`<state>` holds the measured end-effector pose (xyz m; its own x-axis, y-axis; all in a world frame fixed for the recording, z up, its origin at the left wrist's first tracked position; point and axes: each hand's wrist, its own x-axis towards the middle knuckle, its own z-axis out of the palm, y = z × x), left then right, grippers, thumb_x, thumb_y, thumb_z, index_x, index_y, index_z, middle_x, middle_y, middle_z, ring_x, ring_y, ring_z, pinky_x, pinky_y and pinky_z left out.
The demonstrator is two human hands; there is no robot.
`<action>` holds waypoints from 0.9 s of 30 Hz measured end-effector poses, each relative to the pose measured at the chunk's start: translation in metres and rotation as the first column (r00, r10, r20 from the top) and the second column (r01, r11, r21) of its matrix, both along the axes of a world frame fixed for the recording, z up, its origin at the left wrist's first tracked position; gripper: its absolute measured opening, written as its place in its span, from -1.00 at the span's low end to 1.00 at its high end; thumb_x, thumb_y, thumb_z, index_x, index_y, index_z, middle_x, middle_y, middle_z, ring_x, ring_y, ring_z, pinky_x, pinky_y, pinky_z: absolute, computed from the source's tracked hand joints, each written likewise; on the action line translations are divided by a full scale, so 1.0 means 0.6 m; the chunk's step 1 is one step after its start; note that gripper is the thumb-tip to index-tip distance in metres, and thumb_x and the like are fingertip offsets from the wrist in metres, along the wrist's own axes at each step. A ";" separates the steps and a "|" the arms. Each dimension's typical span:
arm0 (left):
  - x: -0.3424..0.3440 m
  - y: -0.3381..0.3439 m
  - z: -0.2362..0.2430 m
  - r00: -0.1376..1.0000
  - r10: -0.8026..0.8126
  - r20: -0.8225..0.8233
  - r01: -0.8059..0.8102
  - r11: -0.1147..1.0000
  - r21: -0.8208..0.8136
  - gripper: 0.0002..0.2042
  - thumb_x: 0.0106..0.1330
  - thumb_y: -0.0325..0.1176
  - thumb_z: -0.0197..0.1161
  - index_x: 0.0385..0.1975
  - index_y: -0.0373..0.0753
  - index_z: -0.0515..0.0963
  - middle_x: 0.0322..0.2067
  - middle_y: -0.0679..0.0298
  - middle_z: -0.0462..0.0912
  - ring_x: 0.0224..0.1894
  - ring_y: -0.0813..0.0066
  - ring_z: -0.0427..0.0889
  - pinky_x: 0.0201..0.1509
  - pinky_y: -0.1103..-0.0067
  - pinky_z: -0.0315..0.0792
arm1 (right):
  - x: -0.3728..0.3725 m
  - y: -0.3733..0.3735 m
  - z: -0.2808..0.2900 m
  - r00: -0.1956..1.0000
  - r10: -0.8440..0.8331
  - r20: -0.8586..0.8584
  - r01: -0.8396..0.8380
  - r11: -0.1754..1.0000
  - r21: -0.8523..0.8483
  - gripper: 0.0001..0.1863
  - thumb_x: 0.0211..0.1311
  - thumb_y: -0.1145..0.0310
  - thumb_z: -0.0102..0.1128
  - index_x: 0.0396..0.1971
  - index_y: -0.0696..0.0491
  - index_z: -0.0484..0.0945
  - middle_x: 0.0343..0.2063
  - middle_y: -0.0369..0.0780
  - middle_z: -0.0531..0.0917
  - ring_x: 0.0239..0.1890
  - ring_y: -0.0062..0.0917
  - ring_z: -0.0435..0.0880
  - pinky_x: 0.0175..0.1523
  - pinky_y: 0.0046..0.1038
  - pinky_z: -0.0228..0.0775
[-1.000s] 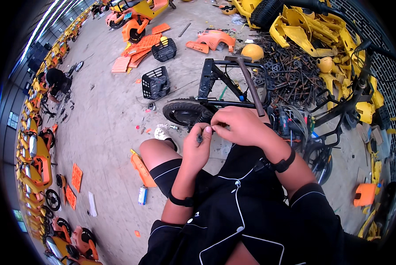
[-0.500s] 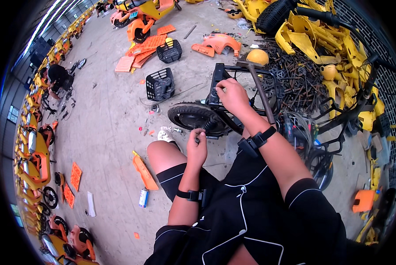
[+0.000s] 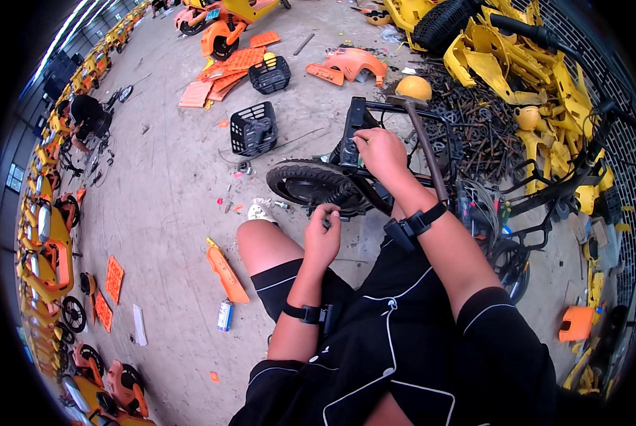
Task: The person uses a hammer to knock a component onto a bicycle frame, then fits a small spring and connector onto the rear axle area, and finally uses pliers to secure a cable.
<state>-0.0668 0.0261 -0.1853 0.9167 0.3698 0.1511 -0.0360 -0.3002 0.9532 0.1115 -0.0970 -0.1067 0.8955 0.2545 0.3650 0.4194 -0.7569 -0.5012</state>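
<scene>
A black scooter frame (image 3: pixel 352 128) lies before me, its rear wheel (image 3: pixel 305 182) pointing left. My right hand (image 3: pixel 382 153) is closed in a pinch over the frame's dark rail; what lies between thumb and finger is too small to make out. Lower down, my left hand (image 3: pixel 322 238) has its fingers curled beside the coil-spring shock absorber (image 3: pixel 343 193). A small dark end shows at those fingertips, but its kind is hidden. Resting across the frame, right of my right hand, is a long-handled hammer (image 3: pixel 426 145).
Black plastic baskets (image 3: pixel 254 129) and orange panels (image 3: pixel 236 64) lie on the floor ahead. A heap of dark metal parts (image 3: pixel 467 135) and yellow body panels (image 3: pixel 488 67) rises at right. Near my left knee are an orange strip (image 3: pixel 227 273) and a spray can (image 3: pixel 225 315). Scooters (image 3: pixel 48 245) line the left.
My left hand has shifted slightly right and up, nearer the shock absorber. My right hand's fingertips have moved a little right along the rail. The view has turned slightly.
</scene>
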 end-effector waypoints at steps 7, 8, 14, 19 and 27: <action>-0.003 -0.003 0.004 0.998 -0.033 -0.057 0.029 0.997 -0.066 -0.87 0.43 -0.42 0.19 -0.14 -0.31 0.55 -0.39 0.30 0.58 -0.31 0.58 0.48 -0.16 0.61 0.41 | -0.004 -0.007 0.003 0.999 0.042 -0.031 -0.041 0.999 0.030 -0.79 0.24 0.25 0.24 -0.22 -0.04 0.76 -0.25 -0.15 0.74 -0.18 -0.19 0.71 -0.07 -0.19 0.55; -0.003 -0.002 0.004 0.997 -0.031 -0.066 0.027 0.998 -0.063 -0.87 0.43 -0.42 0.19 -0.14 -0.31 0.55 -0.39 0.29 0.58 -0.31 0.58 0.48 -0.16 0.60 0.41 | -0.004 -0.009 0.004 0.997 0.052 -0.065 -0.048 0.997 0.052 -0.77 0.23 0.25 0.25 -0.19 -0.02 0.75 -0.24 -0.14 0.74 -0.18 -0.17 0.70 -0.05 -0.20 0.54; -0.008 0.001 -0.008 0.996 -0.016 -0.084 0.015 1.000 -0.018 -0.87 0.43 -0.40 0.19 -0.15 -0.29 0.55 -0.40 0.24 0.58 -0.31 0.52 0.53 -0.18 0.57 0.44 | -0.009 -0.026 0.014 0.974 0.109 -0.201 -0.081 0.986 0.145 -0.61 0.21 0.21 0.28 0.01 0.04 0.63 -0.21 -0.12 0.73 -0.11 -0.15 0.68 -0.02 -0.23 0.52; -0.013 -0.003 -0.001 0.984 -0.020 -0.179 0.018 1.000 -0.015 -0.81 0.44 -0.33 0.17 -0.11 -0.31 0.53 -0.32 0.05 0.64 -0.30 0.35 0.62 -0.15 0.46 0.49 | -0.126 -0.035 0.067 0.972 0.200 -0.123 -0.159 0.947 0.280 -0.76 0.23 0.35 0.28 -0.14 0.09 0.62 -0.30 -0.11 0.65 -0.28 -0.28 0.68 -0.16 -0.30 0.51; -0.028 -0.011 -0.031 0.947 -0.216 -0.236 0.254 0.956 0.147 -0.74 0.37 -0.30 0.07 -0.01 -0.21 0.42 -0.22 -0.10 0.68 -0.09 -0.21 0.63 -0.10 0.16 0.49 | -0.253 -0.049 -0.066 0.775 0.601 -0.194 -0.507 0.776 0.376 -0.75 0.29 0.41 0.24 -0.06 0.14 0.62 -0.17 -0.16 0.60 -0.25 -0.43 0.65 -0.16 -0.48 0.49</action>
<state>-0.0835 0.0197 -0.2042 0.9919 0.1257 -0.0173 0.0748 -0.4692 0.8799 -0.0400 -0.1264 -0.1461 0.7027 0.6652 0.2524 0.5202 -0.2384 -0.8201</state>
